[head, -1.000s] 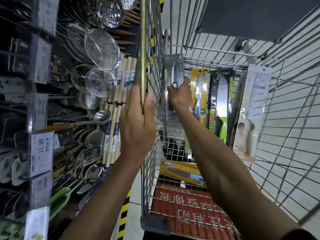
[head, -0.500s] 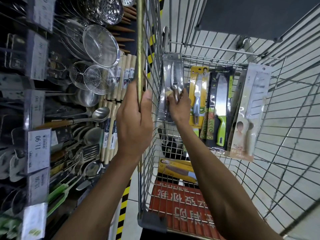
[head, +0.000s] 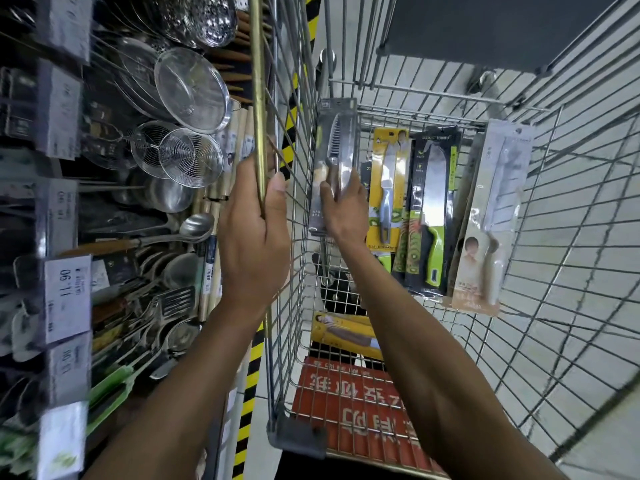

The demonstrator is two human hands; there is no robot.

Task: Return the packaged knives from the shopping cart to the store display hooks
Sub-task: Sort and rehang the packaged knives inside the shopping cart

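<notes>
Brass-coloured rail [head: 259, 98] runs along the shelf side of the wire shopping cart [head: 571, 237], and the person's left hand [head: 256, 237] is clamped round it, thumb on the cart side. The right hand [head: 346, 211] reaches down into the cart and grips a grey packaged knife [head: 335, 147] by its lower half. Its thumb is on the left edge and its fingers [head: 354, 183] are spread over the clear front.

That pack stands upright against the cart's left wall, at the far end, with its top about level with the far rim. Beside it, three more packaged knives lean upright against the far wall: a yellow pack [head: 388, 181], a black-and-green pack [head: 432, 202] and a pale pack [head: 493, 216] furthest right. Another yellow pack [head: 346, 332] lies flat on the cart floor, just beyond a red sign [head: 360, 410].

Left of the cart, the store display [head: 114, 209] is crowded with hanging steel strainers [head: 190, 88], a wire skimmer [head: 177, 157], ladles [head: 195, 226] and white price tags [head: 67, 297]. Yellow-and-black tape [head: 255, 358] runs along the floor between the display and the cart.
</notes>
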